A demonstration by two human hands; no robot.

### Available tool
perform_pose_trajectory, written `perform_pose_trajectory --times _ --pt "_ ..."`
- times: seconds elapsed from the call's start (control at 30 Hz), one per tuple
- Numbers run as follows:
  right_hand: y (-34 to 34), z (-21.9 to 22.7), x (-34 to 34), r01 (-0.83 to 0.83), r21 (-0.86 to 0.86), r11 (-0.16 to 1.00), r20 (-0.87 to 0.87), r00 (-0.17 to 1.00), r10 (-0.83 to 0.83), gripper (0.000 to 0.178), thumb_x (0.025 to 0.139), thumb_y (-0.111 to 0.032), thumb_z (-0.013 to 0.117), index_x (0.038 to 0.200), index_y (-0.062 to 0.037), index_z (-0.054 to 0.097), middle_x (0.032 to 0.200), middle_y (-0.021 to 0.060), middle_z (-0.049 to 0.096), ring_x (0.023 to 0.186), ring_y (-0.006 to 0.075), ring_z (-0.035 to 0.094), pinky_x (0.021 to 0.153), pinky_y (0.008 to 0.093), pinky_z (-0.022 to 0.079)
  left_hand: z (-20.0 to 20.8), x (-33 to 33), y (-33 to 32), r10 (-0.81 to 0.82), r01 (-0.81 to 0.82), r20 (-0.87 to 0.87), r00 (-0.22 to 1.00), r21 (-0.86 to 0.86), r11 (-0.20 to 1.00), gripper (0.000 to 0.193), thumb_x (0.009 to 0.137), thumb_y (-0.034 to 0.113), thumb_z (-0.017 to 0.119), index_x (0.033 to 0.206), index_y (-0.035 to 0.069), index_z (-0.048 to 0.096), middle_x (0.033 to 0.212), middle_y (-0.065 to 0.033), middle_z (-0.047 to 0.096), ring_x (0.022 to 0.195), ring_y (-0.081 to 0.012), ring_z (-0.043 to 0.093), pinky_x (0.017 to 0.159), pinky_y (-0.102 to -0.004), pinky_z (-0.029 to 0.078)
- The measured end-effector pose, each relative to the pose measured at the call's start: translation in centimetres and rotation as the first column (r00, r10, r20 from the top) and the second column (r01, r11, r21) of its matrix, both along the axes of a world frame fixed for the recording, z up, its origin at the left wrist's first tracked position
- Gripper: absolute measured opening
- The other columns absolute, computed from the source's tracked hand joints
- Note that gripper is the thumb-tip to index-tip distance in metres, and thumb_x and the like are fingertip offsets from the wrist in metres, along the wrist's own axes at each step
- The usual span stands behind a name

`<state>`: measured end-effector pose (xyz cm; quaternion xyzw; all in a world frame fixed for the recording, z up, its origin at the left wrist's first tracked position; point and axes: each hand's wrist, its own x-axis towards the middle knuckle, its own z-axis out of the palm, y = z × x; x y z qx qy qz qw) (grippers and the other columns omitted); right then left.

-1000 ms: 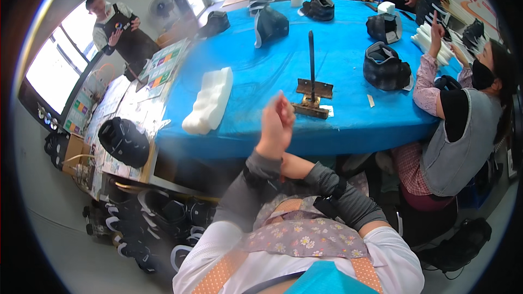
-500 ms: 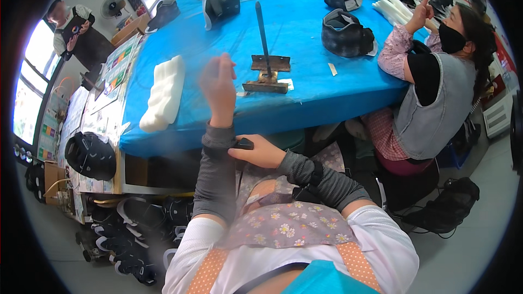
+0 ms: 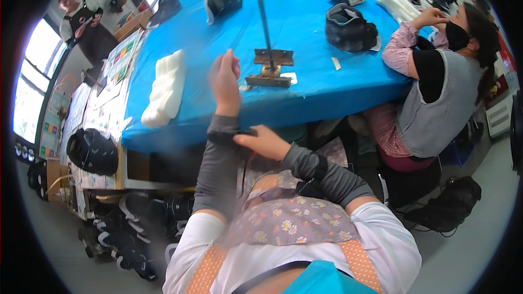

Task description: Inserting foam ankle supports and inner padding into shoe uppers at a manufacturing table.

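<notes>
My left hand (image 3: 224,84) is raised over the near edge of the blue table, its fingers curled into a loose fist with nothing seen in it. A grey sleeve cover (image 3: 216,155) wraps that forearm, and a black wrist strap (image 3: 231,132) crosses it near the wrist. Pinched at this strap is my right hand (image 3: 264,142), its thumb and fingers closed on the strap's dark end. Just beyond my hands stands a rusty metal stand (image 3: 271,68) with an upright rod. A lumpy white foam piece (image 3: 165,88) lies left of my left hand.
Several black shoe uppers, including a large one (image 3: 350,27), stand on the blue-covered table (image 3: 305,84). A seated co-worker (image 3: 441,87) is on the right; another person (image 3: 84,22) stands far left. White foam strips (image 3: 395,4) lie at the far right. Black shoes hang below the table's left side.
Both my hands have shifted slightly right. My right hand stays at the left wrist, where the dark piece now shows less. The co-worker's hands have come down toward the mask.
</notes>
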<state>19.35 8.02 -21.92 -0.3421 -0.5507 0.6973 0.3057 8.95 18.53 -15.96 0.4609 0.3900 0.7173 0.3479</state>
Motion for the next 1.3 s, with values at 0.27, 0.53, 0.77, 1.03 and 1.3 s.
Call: perform_pose_trajectory --times 0.27,0.53,0.77,1.03,1.3 --pt "0.0 1.3 1.1 -0.162 0.017 0.987 0.148 0.976 0.158 0.035 0.086 -0.034 0.063 0.088 0.0014 0.06 0.072 0.003 0.061 0.061 0.0111 0.059 0.054 0.0233 0.047 -0.8 -0.2 0.8 -0.011 0.034 0.289 0.957 -0.075 0.997 0.025 0.09 0.019 0.056 0.069 0.005 0.054 0.056 0.0022 0.044 0.049 -0.006 0.036 0.046 -0.0214 0.028" --pt "-1.0 3.6 1.3 -0.125 0.018 0.992 0.089 0.988 0.123 0.039 0.085 -0.037 0.064 0.082 0.0019 0.06 0.072 0.0034 0.06 0.057 0.0101 0.057 0.054 0.0242 0.047 -0.3 0.0 0.2 0.029 -0.027 0.112 0.993 -0.017 0.999 0.029 0.091 0.019 0.054 0.067 0.002 0.057 0.057 0.0011 0.047 0.054 -0.0055 0.04 0.053 -0.0217 0.03" --pt "1.8 3.3 3.6 -0.148 0.149 0.978 0.187 0.975 0.119 0.04 0.089 -0.039 0.059 0.079 0.0004 0.061 0.068 0.0043 0.06 0.062 0.0101 0.057 0.058 0.0245 0.046 -0.9 0.1 -0.2 -0.021 0.029 0.119 0.993 -0.064 0.998 0.028 0.091 0.018 0.056 0.066 0.004 0.057 0.056 0.0022 0.047 0.05 -0.0046 0.038 0.047 -0.0208 0.029" --pt "1.3 2.7 2.6 0.126 0.798 0.589 0.106 0.933 -0.343 0.028 0.073 -0.022 0.075 0.079 -0.0021 0.056 0.077 0.0117 0.058 0.072 0.0312 0.056 0.064 0.0385 0.045 -2.2 2.4 -0.8 -0.088 0.07 -0.142 0.986 -0.133 0.989 0.031 0.091 0.022 0.057 0.067 0.002 0.058 0.055 0.0024 0.048 0.05 -0.0038 0.04 0.045 -0.0228 0.028" --pt "2.2 1.1 3.4 0.277 0.893 0.354 -0.119 0.905 -0.408 0.011 0.08 -0.01 0.066 0.08 -0.0039 0.057 0.074 0.011 0.057 0.07 0.0306 0.056 0.06 0.0371 0.046 -6.4 2.8 -1.1 -0.115 0.056 -0.231 0.966 -0.246 0.968 0.034 0.091 0.027 0.056 0.069 0.001 0.058 0.056 0.0001 0.051 0.051 -0.0062 0.043 0.047 -0.025 0.032"
